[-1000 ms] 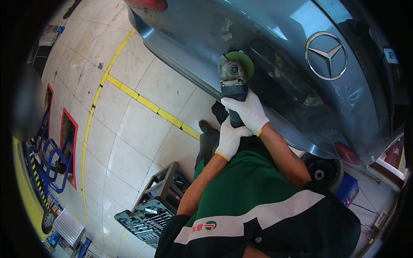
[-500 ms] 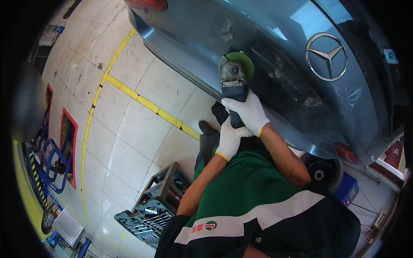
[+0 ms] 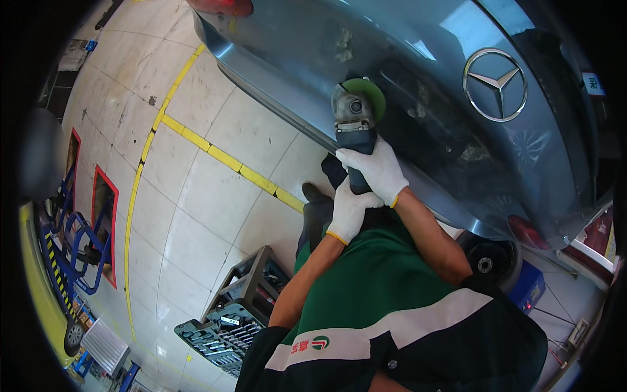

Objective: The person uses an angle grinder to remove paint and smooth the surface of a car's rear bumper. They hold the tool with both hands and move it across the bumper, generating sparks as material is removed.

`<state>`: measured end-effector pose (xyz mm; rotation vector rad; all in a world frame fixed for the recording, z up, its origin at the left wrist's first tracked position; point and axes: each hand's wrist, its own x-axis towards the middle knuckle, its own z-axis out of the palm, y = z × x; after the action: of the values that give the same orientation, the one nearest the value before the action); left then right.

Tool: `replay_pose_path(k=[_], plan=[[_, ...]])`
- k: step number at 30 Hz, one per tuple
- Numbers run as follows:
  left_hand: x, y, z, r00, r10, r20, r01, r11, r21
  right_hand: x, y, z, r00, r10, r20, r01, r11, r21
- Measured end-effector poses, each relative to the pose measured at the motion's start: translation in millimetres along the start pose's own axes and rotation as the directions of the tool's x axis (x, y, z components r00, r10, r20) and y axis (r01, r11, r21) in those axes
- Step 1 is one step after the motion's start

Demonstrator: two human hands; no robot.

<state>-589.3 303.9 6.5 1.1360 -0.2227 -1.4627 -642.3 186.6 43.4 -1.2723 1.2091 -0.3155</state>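
Both my hands wear white knit gloves with yellow cuffs and hold an angle grinder (image 3: 356, 138). My left hand (image 3: 350, 210) is wrapped round the rear end of its dark body. Further forward, my right hand (image 3: 377, 171) grips the body just behind the metal gear head. A green disc (image 3: 366, 99) on the grinder's head lies against or just over the blue-grey car panel (image 3: 294, 65); I cannot tell whether it touches. Around it the panel shows dark smudges and rough, pale scuffed patches (image 3: 344, 46).
A round star emblem (image 3: 499, 85) sits on the car at right. A tool cart (image 3: 251, 284) with an open socket set (image 3: 219, 336) stands at lower left. Behind my right arm are a wheel (image 3: 490, 261) and a blue box (image 3: 526, 287). Yellow lines (image 3: 209, 149) cross the tiled floor.
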Motion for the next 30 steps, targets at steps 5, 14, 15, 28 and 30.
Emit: replay_pose_path(k=[5,14,15,28,30], plan=[[2,0,-3,0.999,-0.036,0.028,0.036,0.999,0.001,0,-5,0,1.0,-0.004,0.006,0.004,1.0,0.009],[0,2,1,1.0,-0.022,0.009,0.023,0.999,-0.023,-2,-7,-1,1.0,0.003,0.022,-0.003,1.0,0.003],[-1,1,0,1.0,-0.021,0.007,0.021,1.0,-0.008,-2,-9,-2,1.0,-0.002,0.028,0.001,1.0,0.014],[2,-1,-1,1.0,-0.005,-0.002,0.005,1.0,-0.019,2,0,0,1.0,0.009,0.014,-0.009,1.0,0.004],[0,-3,-1,1.0,-0.004,0.0,0.004,1.0,0.002,3,2,-1,1.0,-0.014,0.025,0.013,1.0,0.009]])
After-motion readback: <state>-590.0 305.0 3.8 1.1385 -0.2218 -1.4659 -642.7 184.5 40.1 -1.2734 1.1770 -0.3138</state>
